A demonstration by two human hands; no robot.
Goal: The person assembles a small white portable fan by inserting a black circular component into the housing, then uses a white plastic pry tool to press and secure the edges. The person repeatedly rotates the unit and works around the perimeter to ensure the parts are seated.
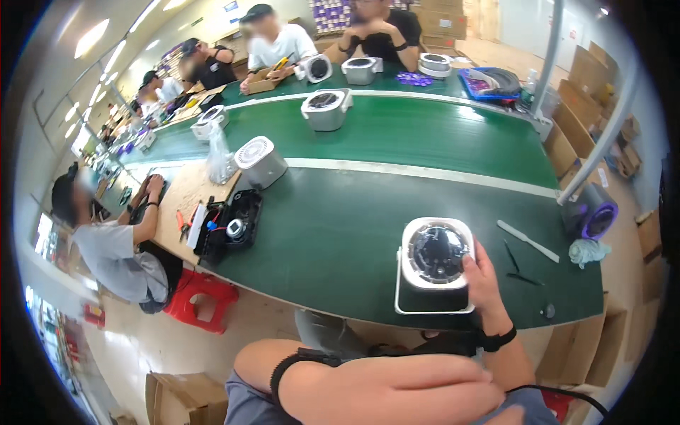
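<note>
A white, rounded-square device (pixel 437 280) with a glossy, round dark face stands on the dark green table near its front edge. A thin white U-shaped bracket runs along its left side and below it. My right hand (pixel 484 280) holds the device by its right side, thumb on the edge of the face. Close to the camera, my left hand (pixel 418 386) lies across the lower view above my lap, fingers stretched to the right and partly blurred. Nothing shows in it. Right of the device lie a white flat tool (pixel 528 241) and a thin black tool (pixel 525 279).
An open black case (pixel 241 223) and red-handled pliers (pixel 185 225) lie left. A grey-white device (pixel 261 163) stands behind them. Further similar units sit on the green conveyor (pixel 397 124). A purple-rimmed cylinder (pixel 595 212) and cloth (pixel 589 251) are right. Co-workers sit left and opposite.
</note>
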